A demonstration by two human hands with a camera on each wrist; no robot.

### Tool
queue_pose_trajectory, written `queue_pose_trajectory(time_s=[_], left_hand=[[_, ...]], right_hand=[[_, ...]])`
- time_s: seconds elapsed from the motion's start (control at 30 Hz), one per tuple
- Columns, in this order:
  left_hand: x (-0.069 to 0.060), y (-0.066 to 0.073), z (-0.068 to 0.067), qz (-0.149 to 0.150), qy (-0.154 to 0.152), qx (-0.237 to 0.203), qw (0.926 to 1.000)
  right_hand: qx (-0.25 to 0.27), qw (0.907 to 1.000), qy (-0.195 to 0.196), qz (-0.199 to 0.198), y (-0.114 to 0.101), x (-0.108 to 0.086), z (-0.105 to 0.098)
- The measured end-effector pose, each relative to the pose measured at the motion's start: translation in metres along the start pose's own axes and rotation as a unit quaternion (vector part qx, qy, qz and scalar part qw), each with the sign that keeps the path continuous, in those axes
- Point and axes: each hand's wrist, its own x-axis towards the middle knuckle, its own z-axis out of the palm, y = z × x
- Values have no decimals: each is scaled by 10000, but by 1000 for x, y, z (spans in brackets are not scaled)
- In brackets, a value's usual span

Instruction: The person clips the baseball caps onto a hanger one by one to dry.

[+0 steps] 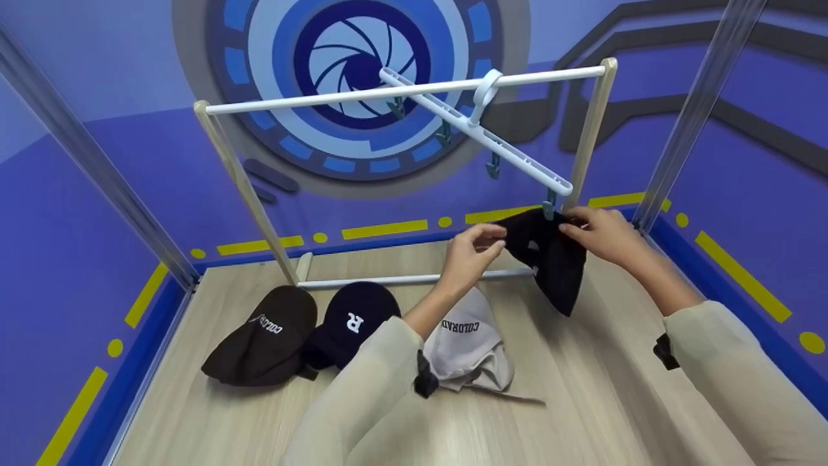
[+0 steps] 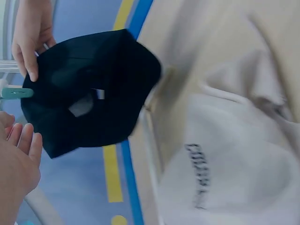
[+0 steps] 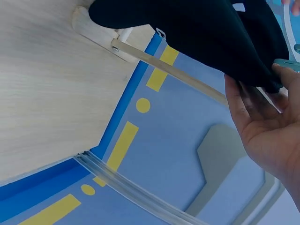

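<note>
A black cap (image 1: 561,265) hangs below a green clip (image 1: 548,208) at the near right end of a white clip hanger (image 1: 511,152). My right hand (image 1: 611,236) pinches the cap's upper edge just right of that clip; in the right wrist view, some of its fingers are hidden behind the fabric. On the cap's other side is my left hand (image 1: 471,255), its fingers loosely bent. The left wrist view shows the left fingers (image 2: 26,140) beside the cap's edge, holding nothing.
The hanger hooks over the top rail (image 1: 343,97) of a wooden-legged rack. On the wood-look table (image 1: 582,414) lie a dark brown cap (image 1: 265,349), a navy cap (image 1: 372,307) with an R, and a light grey cap (image 1: 462,343). Purple walls enclose the table's back and sides.
</note>
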Motion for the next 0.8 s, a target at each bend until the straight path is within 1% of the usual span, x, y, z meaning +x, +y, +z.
queue_pose_trajectory(time_s=[0.1,0.2,0.4,0.53,0.63,0.77,0.8], left_hand=[[-16,-9,-10,-143,-111,28,9998],[-30,-17,-19,-283,-169,33,9994],[-56,-29,-36,-590,-161,-40,9981],[-74,-18,-45,-636,-60,-151,9978],[-83,-17,-49,-657,-2,-216,9976],[-90,-38,-53,-686,29,-271,9973],[-92,-41,-54,-685,41,-292,9972]], right_hand=[[158,9998,26,147,0,-4,1],[342,9991,130,197,0,-9,3],[693,9966,367,256,-5,-17,9],[1100,9916,612,286,-9,-22,15],[1338,9866,885,285,-11,-26,18],[1471,9806,1263,280,-15,-29,21],[1475,9793,1363,258,-17,-30,22]])
